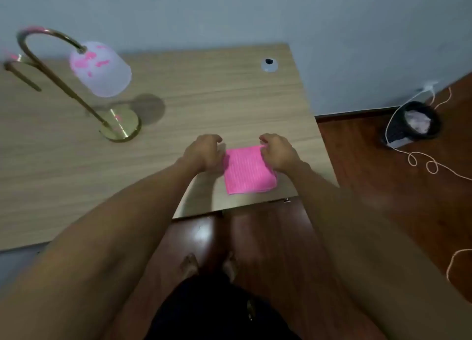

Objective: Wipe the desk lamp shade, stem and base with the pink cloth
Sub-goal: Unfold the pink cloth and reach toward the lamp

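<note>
A pink cloth, folded into a square, lies flat near the front right corner of the wooden desk. My left hand rests at the cloth's left edge with fingers curled down. My right hand pinches the cloth's far right corner. The desk lamp stands at the far left: a frosted white shade with pink smears, a curved brass stem and a round brass base with a pink mark on it.
A cable hole sits near the desk's back right. On the wooden floor to the right stand a black waste bin and a loose looping cord. A grey wall backs the desk. My feet show below the desk edge.
</note>
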Demonstrator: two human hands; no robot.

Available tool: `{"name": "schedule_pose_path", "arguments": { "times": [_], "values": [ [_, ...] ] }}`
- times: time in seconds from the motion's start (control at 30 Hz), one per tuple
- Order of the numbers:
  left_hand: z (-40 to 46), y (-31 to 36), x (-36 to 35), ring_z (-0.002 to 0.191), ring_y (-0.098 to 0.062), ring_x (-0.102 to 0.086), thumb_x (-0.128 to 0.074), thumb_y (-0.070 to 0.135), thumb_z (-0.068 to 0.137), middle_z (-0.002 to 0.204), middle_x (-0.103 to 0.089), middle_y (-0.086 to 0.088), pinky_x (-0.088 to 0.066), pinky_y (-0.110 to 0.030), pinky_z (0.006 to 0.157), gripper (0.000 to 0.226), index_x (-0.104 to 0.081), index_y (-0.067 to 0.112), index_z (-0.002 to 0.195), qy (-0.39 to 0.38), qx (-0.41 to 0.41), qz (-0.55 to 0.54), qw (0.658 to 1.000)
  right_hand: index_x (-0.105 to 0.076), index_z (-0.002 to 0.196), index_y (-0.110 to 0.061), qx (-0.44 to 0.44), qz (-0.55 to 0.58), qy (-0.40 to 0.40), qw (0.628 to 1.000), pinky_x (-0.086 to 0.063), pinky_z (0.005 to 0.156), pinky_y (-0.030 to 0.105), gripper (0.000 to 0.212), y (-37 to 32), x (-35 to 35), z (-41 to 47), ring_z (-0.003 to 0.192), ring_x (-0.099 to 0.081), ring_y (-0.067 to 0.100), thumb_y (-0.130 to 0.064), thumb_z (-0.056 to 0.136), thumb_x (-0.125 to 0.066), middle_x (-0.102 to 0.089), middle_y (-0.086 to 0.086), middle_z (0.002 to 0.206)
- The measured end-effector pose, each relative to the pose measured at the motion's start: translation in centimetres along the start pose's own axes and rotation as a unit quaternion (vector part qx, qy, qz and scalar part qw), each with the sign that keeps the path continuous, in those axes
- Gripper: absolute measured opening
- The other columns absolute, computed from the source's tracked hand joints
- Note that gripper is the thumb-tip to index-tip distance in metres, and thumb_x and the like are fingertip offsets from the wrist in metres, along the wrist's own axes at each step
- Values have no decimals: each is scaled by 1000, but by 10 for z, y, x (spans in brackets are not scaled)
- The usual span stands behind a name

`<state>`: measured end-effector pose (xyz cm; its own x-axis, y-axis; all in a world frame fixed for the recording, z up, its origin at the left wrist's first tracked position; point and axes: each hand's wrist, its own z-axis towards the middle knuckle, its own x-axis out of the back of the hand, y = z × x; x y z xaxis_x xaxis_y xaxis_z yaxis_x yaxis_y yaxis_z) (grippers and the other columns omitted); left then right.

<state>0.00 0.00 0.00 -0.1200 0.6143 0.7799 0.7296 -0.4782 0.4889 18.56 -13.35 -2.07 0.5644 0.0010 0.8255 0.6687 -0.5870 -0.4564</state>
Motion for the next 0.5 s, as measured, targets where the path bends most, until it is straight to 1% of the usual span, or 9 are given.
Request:
{"name": "schedule_pose_path", "arguments": {
  "times": [0.07,0.13,0.2,0.27,0.33,0.43,0.47,0.5],
  "values": [
    [4,-2,-9,118,-35,-61,-59,33,91,129,-65,-15,-50,-41,100,47,-59,11,133,3,30,-38,999,-57,138,-7,10,-8,-7,1000,-47,108,51,44,5,-5,7,129,-54,34,-10,95,-53,-61,16,138],
    [5,-7,-23,112,-32,-64,-63,33,88,119,-70,-12,-52,-40,98,43,-63,13,126,14,59,-76,995,-58,137,-7,11,-24,-17,1000,-45,109,47,44,7,-9,8,129,-50,34,-10,93,-54,-61,15,136],
    [12,-13,-37,100,-28,-68,-67,31,86,101,-75,-7,-54,-37,93,36,-68,14,117,23,79,-112,990,-60,133,-6,14,-28,-10,999,-45,105,45,40,9,-11,13,124,-50,33,-10,93,-55,-62,15,130],
    [20,-18,-47,89,-24,-69,-71,26,86,88,-73,-3,-54,-32,85,30,-69,13,113,37,96,-142,985,-64,126,-7,20,-43,1,999,-47,100,45,35,11,-12,20,117,-51,32,-9,93,-55,-63,14,123],
    [24,-19,-55,80,-19,-66,-73,22,85,82,-68,1,-49,-25,73,25,-68,16,109,52,117,-187,974,-69,116,-10,24,-64,-3,998,-48,94,43,28,12,-14,24,110,-52,32,-7,92,-55,-64,14,114],
    [28,-18,-60,67,-12,-61,-70,12,85,76,-65,1,-43,-19,56,10,-67,16,94,66,139,-233,960,-69,96,-13,30,-70,3,997,-48,90,43,16,12,-14,27,105,-52,31,-6,90,-55,-60,11,105],
    [28,-16,-59,66,-13,-62,-67,8,84,77,-67,0,-45,-20,54,9,-67,16,89,70,141,-247,956,-66,91,-15,26,-64,2,998,-46,91,42,13,10,-13,26,104,-51,30,-8,88,-55,-59,10,105],
    [27,-15,-58,68,-17,-64,-64,5,82,78,-69,-4,-51,-24,55,12,-66,16,85,72,142,-271,949,-62,88,-15,17,-45,-5,999,-43,92,42,9,9,-11,24,102,-51,28,-11,86,-54,-59,8,103]
  ]
}}
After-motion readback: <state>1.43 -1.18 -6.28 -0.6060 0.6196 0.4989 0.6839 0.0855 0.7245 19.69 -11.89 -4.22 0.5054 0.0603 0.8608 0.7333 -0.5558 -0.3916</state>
